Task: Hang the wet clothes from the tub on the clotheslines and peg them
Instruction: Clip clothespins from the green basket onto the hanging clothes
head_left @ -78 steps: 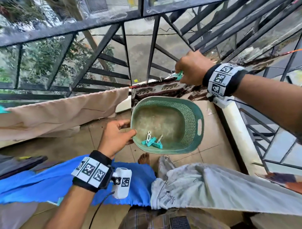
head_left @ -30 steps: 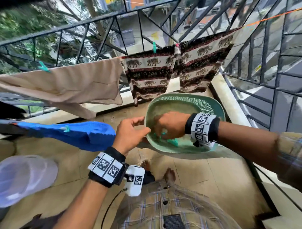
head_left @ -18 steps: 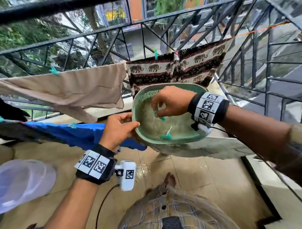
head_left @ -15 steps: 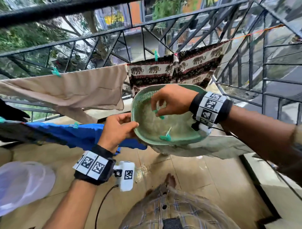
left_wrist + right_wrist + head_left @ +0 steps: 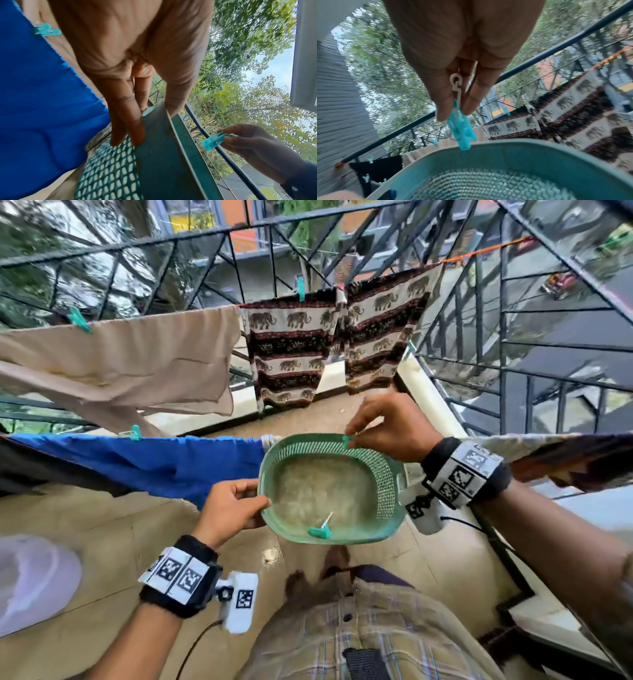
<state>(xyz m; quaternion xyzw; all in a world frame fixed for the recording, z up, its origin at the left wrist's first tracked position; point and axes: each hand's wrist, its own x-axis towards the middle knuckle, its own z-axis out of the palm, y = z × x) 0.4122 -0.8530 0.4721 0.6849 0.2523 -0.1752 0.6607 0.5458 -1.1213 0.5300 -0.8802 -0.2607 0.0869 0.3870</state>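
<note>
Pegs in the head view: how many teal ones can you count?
5: one pinched by the right hand at, one in the tub at, and one each on the beige cloth, blue cloth and elephant-print cloth. Others may be hidden.

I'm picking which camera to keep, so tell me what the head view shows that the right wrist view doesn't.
Only the head view shows the left hand gripping the green tub by its rim, the spare peg lying inside, and the blue cloth. Only the right wrist view shows the white hook on the held peg. Both show the right hand pinching that peg and the elephant-print cloth.
</note>
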